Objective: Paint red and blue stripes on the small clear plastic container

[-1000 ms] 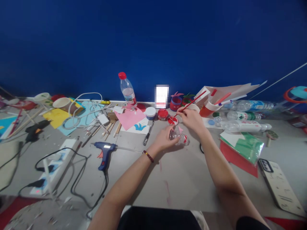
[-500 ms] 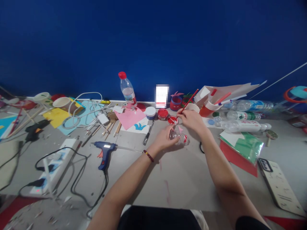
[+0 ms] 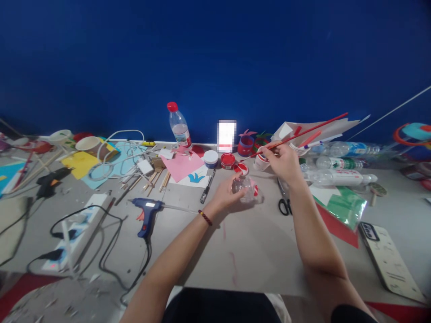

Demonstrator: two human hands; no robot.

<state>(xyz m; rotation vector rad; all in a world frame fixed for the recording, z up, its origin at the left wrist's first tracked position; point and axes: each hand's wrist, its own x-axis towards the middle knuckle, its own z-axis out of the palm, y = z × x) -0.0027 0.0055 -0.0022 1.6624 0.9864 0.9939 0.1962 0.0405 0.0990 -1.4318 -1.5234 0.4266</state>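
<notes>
My left hand [image 3: 225, 195] is closed around a clear plastic bottle piece [image 3: 245, 184], which has red marks at its right end. A long red paintbrush [image 3: 314, 127] is pinched in the fingers of my right hand [image 3: 285, 165]. The brush slants down to the left, its tip near a red-smeared lid [image 3: 241, 168] and an uncovered jar of red paint [image 3: 228, 160]. Whether the tip touches anything, I cannot tell. Just under the brush stands a white paper cup [image 3: 261, 161], partly behind my right hand. A jar with a white lid [image 3: 211, 159] stands left of the red paint.
Black-handled scissors [image 3: 285, 207] lie beside my right forearm. To the left are a blue glue gun [image 3: 148, 213], a power strip [image 3: 79, 231] and a black pen [image 3: 208, 187]. Several plastic bottles [image 3: 341, 176] lie at the right, with a phone [image 3: 390, 260] nearer. A red-capped bottle [image 3: 179, 128] stands by the wall.
My right hand has moved right, away from the lid, and the paintbrush now lies at a flatter slant. The paper cup and scissors show more. My left hand has shifted slightly left with the bottle piece.
</notes>
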